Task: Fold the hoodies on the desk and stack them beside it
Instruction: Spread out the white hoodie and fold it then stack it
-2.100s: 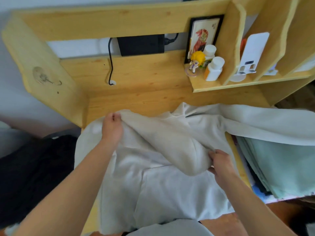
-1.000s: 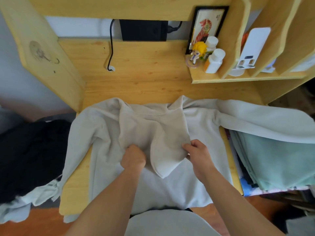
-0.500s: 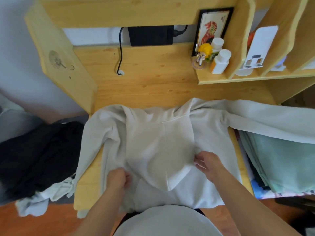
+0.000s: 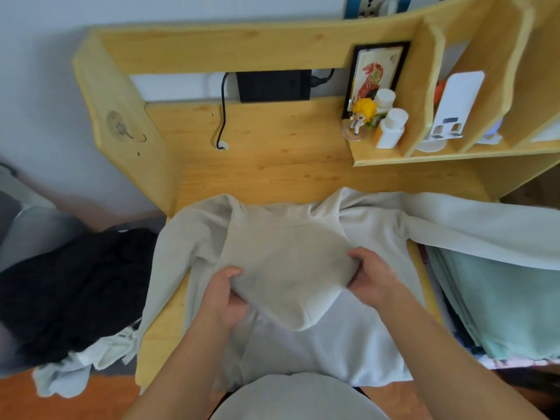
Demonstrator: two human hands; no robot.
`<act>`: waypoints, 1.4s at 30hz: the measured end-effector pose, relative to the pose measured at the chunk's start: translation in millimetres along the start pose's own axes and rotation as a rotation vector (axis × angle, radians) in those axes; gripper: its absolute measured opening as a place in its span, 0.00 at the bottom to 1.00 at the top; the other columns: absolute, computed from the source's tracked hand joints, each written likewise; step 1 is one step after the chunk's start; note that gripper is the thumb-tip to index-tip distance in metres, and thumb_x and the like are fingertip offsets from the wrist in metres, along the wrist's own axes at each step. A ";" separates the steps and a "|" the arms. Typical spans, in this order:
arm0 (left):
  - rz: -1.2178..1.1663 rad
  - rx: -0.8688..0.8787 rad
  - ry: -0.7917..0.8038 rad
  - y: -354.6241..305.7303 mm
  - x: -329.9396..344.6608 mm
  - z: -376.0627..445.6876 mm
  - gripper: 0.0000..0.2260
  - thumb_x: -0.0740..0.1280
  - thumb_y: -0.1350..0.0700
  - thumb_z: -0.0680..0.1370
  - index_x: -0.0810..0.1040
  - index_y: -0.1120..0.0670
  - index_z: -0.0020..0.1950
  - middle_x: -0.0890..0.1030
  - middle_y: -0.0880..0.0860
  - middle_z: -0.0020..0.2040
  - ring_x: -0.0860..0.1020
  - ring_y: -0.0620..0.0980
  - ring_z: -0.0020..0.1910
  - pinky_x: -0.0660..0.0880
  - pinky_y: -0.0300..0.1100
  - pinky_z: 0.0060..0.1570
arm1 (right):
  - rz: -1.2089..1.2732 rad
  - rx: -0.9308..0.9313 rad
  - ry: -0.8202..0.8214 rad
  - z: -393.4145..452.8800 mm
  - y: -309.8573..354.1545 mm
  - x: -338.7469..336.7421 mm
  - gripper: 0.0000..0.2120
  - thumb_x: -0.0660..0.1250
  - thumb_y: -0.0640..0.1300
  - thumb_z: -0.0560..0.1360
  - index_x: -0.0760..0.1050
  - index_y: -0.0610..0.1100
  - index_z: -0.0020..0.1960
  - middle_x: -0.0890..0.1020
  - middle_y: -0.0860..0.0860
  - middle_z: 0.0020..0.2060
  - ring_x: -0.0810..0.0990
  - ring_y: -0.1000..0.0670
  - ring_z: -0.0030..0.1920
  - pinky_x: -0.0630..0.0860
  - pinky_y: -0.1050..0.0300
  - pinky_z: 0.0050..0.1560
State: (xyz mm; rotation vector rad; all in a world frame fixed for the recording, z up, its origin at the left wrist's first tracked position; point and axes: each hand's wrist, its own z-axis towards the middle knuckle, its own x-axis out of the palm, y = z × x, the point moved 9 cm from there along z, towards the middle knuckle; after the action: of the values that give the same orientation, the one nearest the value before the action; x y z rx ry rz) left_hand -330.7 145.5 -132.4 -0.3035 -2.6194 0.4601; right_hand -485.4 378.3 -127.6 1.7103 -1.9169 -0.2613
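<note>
Together the left hand (image 4: 225, 295) and right hand (image 4: 370, 275) apparently pinch the white hoodie's (image 4: 303, 344) hood (image 4: 288, 268) edges.

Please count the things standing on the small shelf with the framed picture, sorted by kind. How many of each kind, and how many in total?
Framed picture: 1
Figurine with yellow hair: 1
White bottles: 2
Total: 4
</note>
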 end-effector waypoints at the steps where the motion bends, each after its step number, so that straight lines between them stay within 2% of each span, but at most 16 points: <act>1: -0.008 0.048 0.046 -15.0 11.2 -5.7 0.16 0.61 0.65 0.76 0.80 0.60 0.61 0.85 0.59 0.53 0.83 0.59 0.52 0.77 0.54 0.62 | 0.055 -0.053 0.050 -5.9 21.0 9.3 0.15 0.63 0.39 0.78 0.77 0.37 0.63 0.84 0.41 0.55 0.82 0.42 0.56 0.79 0.47 0.55; 4: -0.047 0.201 0.152 -65.6 41.2 -11.8 0.20 0.58 0.69 0.74 0.78 0.62 0.63 0.84 0.59 0.58 0.82 0.56 0.56 0.82 0.46 0.54 | 0.165 -0.159 0.175 -28.2 74.9 36.4 0.19 0.61 0.42 0.79 0.75 0.35 0.67 0.83 0.39 0.58 0.84 0.42 0.57 0.78 0.47 0.61; 7: -0.005 0.281 0.331 -98.9 74.9 -19.6 0.30 0.56 0.71 0.70 0.73 0.62 0.73 0.79 0.60 0.68 0.78 0.60 0.67 0.74 0.53 0.67 | 0.193 -0.276 0.272 -46.5 108.5 58.7 0.20 0.58 0.41 0.79 0.74 0.35 0.68 0.83 0.40 0.60 0.83 0.44 0.59 0.75 0.49 0.64; 10: 0.132 0.289 0.364 -99.9 75.2 -7.6 0.33 0.56 0.74 0.69 0.72 0.60 0.74 0.78 0.61 0.69 0.76 0.62 0.68 0.72 0.59 0.69 | 0.201 -0.263 0.314 -35.1 103.2 56.1 0.21 0.59 0.39 0.77 0.75 0.35 0.68 0.81 0.40 0.63 0.79 0.42 0.64 0.72 0.47 0.69; 12: 0.318 0.185 0.189 -69.6 41.6 16.4 0.26 0.54 0.76 0.70 0.77 0.58 0.62 0.81 0.61 0.59 0.81 0.60 0.56 0.78 0.55 0.59 | 0.033 -0.145 0.150 -9.7 67.1 23.6 0.14 0.58 0.34 0.76 0.78 0.35 0.58 0.83 0.39 0.52 0.83 0.43 0.52 0.78 0.48 0.58; 14: 0.516 0.038 -0.120 -38.4 -16.7 32.7 0.15 0.54 0.74 0.75 0.74 0.56 0.45 0.76 0.60 0.48 0.77 0.55 0.43 0.75 0.48 0.44 | -0.271 0.018 -0.180 12.9 24.0 -34.0 0.09 0.56 0.30 0.75 0.73 0.37 0.44 0.77 0.42 0.38 0.78 0.46 0.32 0.77 0.53 0.39; 15: 0.533 -0.022 -0.202 -26.5 -38.0 37.6 0.11 0.57 0.71 0.77 0.73 0.57 0.43 0.76 0.60 0.47 0.76 0.55 0.42 0.75 0.49 0.44 | -0.376 0.070 -0.297 20.4 9.5 -57.9 0.08 0.56 0.30 0.74 0.71 0.38 0.41 0.75 0.43 0.36 0.74 0.47 0.27 0.73 0.55 0.36; 17: 0.469 -0.061 -0.186 -18.6 -46.4 47.9 0.06 0.61 0.61 0.82 0.76 0.58 0.47 0.80 0.57 0.50 0.78 0.55 0.47 0.75 0.52 0.52 | -0.401 0.059 -0.341 36.8 0.3 -71.2 0.05 0.59 0.32 0.76 0.72 0.39 0.43 0.77 0.41 0.37 0.70 0.48 0.24 0.72 0.55 0.35; 19: 0.412 -0.040 -0.122 -28.1 -33.1 61.0 0.10 0.62 0.51 0.84 0.78 0.56 0.56 0.82 0.55 0.55 0.79 0.55 0.54 0.73 0.52 0.58 | -0.372 -0.022 -0.307 57.5 11.6 -60.3 0.04 0.63 0.39 0.78 0.75 0.38 0.47 0.79 0.39 0.42 0.77 0.45 0.31 0.78 0.53 0.36; 22: 0.410 -0.034 -0.083 -34.9 -16.8 84.9 0.16 0.64 0.43 0.83 0.78 0.51 0.63 0.84 0.52 0.59 0.80 0.53 0.60 0.75 0.53 0.62 | -0.407 -0.002 -0.248 85.3 22.6 -41.4 0.17 0.71 0.51 0.76 0.78 0.39 0.56 0.83 0.42 0.50 0.83 0.41 0.49 0.83 0.40 0.51; 25: 0.477 0.027 -0.019 -40.0 4.0 98.1 0.14 0.66 0.48 0.83 0.80 0.53 0.65 0.84 0.56 0.61 0.82 0.54 0.59 0.77 0.54 0.62 | -0.346 0.087 -0.089 97.4 23.3 -19.4 0.19 0.74 0.54 0.75 0.80 0.43 0.60 0.86 0.45 0.54 0.84 0.43 0.55 0.81 0.43 0.56; 29: 0.339 0.214 0.116 -70.6 23.9 102.2 0.09 0.62 0.64 0.83 0.78 0.57 0.60 0.84 0.59 0.59 0.83 0.55 0.55 0.79 0.53 0.59 | -0.275 -0.158 0.025 101.1 58.3 -7.9 0.11 0.67 0.42 0.81 0.78 0.41 0.62 0.85 0.45 0.57 0.84 0.46 0.57 0.80 0.50 0.54; 32: 0.573 0.207 -0.038 -77.4 -1.2 110.3 0.10 0.63 0.68 0.81 0.77 0.59 0.60 0.82 0.61 0.59 0.82 0.56 0.50 0.79 0.52 0.51 | -0.361 -0.222 -0.087 99.0 67.9 -21.1 0.06 0.64 0.33 0.80 0.78 0.41 0.53 0.84 0.45 0.48 0.81 0.45 0.51 0.78 0.52 0.50; 36: 0.647 0.156 0.019 -77.6 6.6 111.3 0.15 0.62 0.65 0.81 0.79 0.50 0.63 0.86 0.52 0.55 0.84 0.53 0.54 0.79 0.51 0.53 | -0.421 -0.163 -0.076 101.7 70.4 -17.2 0.10 0.62 0.34 0.78 0.82 0.43 0.51 0.82 0.45 0.48 0.78 0.46 0.48 0.78 0.48 0.55; 39: 0.837 0.121 0.087 -76.1 17.7 116.1 0.14 0.70 0.56 0.80 0.79 0.53 0.66 0.85 0.55 0.59 0.84 0.55 0.56 0.79 0.54 0.61 | -0.540 -0.190 0.016 101.2 80.0 1.9 0.10 0.66 0.39 0.79 0.81 0.43 0.58 0.86 0.47 0.51 0.83 0.46 0.52 0.80 0.49 0.53; 42: 1.004 0.170 0.053 -81.3 25.6 112.9 0.12 0.74 0.54 0.77 0.83 0.54 0.60 0.87 0.54 0.53 0.86 0.55 0.51 0.80 0.56 0.59 | -0.694 -0.204 0.110 101.6 81.4 16.2 0.13 0.71 0.43 0.78 0.80 0.43 0.61 0.87 0.47 0.53 0.85 0.45 0.54 0.81 0.47 0.56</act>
State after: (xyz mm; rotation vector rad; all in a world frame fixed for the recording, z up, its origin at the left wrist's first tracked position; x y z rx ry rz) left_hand -417.4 47.8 -186.7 -1.5462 -2.1746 0.9503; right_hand -608.2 355.0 -167.5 2.1334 -1.1151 -0.5802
